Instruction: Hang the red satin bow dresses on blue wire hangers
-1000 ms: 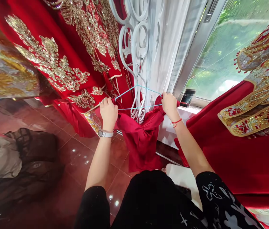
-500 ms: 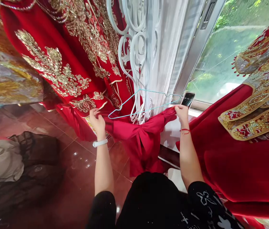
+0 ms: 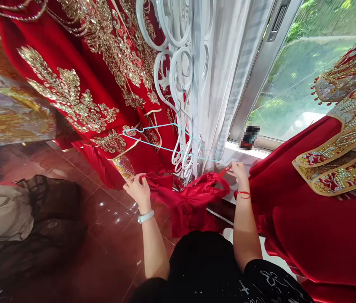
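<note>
A plain red dress [image 3: 187,201] stretches between my hands in front of my body, its upper edge loose and folded. My left hand [image 3: 138,191] is closed on the dress's left upper edge, fingers bent around the fabric. On the other side my right hand [image 3: 238,171] pinches a thin red strap of the dress. Just beyond and above the dress, a light blue wire hanger [image 3: 155,126] hangs by its hook from the white scrollwork rack [image 3: 182,63]. The hanger tilts down to the right and appears apart from the dress.
Red gowns with gold embroidery [image 3: 73,88] hang at the left; beaded red-and-gold garments [image 3: 348,151] hang at the right. A phone, partly blurred [image 3: 250,136], stands on the window sill [image 3: 247,150]. Beige and dark fabric bags [image 3: 4,210] lie on the tiled floor [image 3: 111,240].
Both hands have moved down and toward me with the dress. The hanger has swung left and turned, its right end now lower. The dress's upper edge has gone slacker.
</note>
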The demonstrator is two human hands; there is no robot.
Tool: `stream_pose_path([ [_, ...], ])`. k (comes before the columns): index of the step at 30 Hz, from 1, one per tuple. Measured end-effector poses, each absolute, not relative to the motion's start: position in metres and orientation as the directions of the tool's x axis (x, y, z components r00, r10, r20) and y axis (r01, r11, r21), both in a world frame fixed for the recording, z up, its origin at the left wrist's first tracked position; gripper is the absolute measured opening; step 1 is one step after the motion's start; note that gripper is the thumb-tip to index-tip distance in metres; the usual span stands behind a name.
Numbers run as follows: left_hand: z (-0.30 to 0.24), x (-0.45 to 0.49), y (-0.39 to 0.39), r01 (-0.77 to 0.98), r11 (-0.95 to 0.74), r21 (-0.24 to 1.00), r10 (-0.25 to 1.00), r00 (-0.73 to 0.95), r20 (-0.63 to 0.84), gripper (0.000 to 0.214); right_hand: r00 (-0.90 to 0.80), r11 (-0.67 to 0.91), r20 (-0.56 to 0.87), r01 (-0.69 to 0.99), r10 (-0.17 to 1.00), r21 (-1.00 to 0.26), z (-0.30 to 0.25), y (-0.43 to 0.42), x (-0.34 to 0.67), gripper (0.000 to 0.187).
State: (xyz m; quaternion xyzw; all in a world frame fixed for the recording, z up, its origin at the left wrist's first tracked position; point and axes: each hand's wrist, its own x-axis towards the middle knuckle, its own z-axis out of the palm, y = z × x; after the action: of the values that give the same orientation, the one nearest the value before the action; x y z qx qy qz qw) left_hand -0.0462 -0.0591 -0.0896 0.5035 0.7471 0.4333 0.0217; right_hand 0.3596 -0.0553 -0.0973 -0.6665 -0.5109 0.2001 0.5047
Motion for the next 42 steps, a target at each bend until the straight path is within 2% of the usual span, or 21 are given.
stream_pose_path([
  [2,-0.094,-0.047,-0.058,0.721,0.087,0.687,0.784,-0.475,0.399,0.032,0.39,0.055,0.2,0.353,0.899,-0.934,-0.095,-0.054,0.357,0.039],
  [5,-0.095,-0.051,-0.057,0.688,0.039,0.725,0.782,-0.473,0.406,0.033,0.376,0.105,0.108,0.031,0.92,-0.994,-0.087,-0.055,0.354,0.028],
  [7,-0.092,-0.054,-0.059,0.666,0.052,0.744,0.763,-0.508,0.401,0.032,0.4,0.155,0.091,-0.131,0.912,-0.979,-0.079,-0.056,0.356,0.035],
  [11,-0.08,-0.058,-0.067,0.559,0.077,0.825,0.789,-0.54,0.292,0.032,0.448,0.276,0.157,-0.214,0.88,-0.937,-0.058,-0.057,0.364,0.04],
  [15,-0.07,-0.053,-0.072,0.424,0.07,0.903,0.864,-0.478,0.158,0.03,0.412,0.335,0.216,-0.244,0.885,-0.91,-0.036,-0.064,0.368,0.044],
  [18,-0.068,-0.046,-0.073,0.337,0.044,0.941,0.916,-0.389,0.096,0.034,0.318,0.304,0.224,-0.23,0.921,-0.924,-0.027,-0.075,0.369,0.043],
  [22,-0.071,-0.038,-0.071,0.162,0.005,0.987,0.957,-0.289,0.042,0.051,0.229,0.265,0.222,-0.176,0.948,-0.948,-0.024,-0.092,0.367,0.036],
  [29,-0.08,-0.036,-0.071,-0.038,0.064,0.997,0.941,-0.331,-0.073,0.07,0.178,0.229,0.226,0.002,0.958,-0.973,-0.014,-0.097,0.34,0.042],
  [35,-0.077,-0.045,-0.09,-0.106,0.085,0.991,0.923,-0.366,-0.119,0.101,0.226,0.273,0.282,0.071,0.933,-0.959,-0.001,-0.061,0.301,0.032],
  [39,-0.077,-0.04,-0.106,-0.11,0.058,0.992,0.92,-0.38,-0.096,0.119,0.154,0.285,0.337,0.286,0.929,-0.915,0.009,-0.041,0.286,0.023],
  [42,-0.084,-0.035,-0.11,-0.064,0.046,0.997,0.912,-0.405,-0.068,0.112,0.09,0.326,0.415,0.479,0.906,-0.815,0.015,-0.039,0.284,0.015],
])
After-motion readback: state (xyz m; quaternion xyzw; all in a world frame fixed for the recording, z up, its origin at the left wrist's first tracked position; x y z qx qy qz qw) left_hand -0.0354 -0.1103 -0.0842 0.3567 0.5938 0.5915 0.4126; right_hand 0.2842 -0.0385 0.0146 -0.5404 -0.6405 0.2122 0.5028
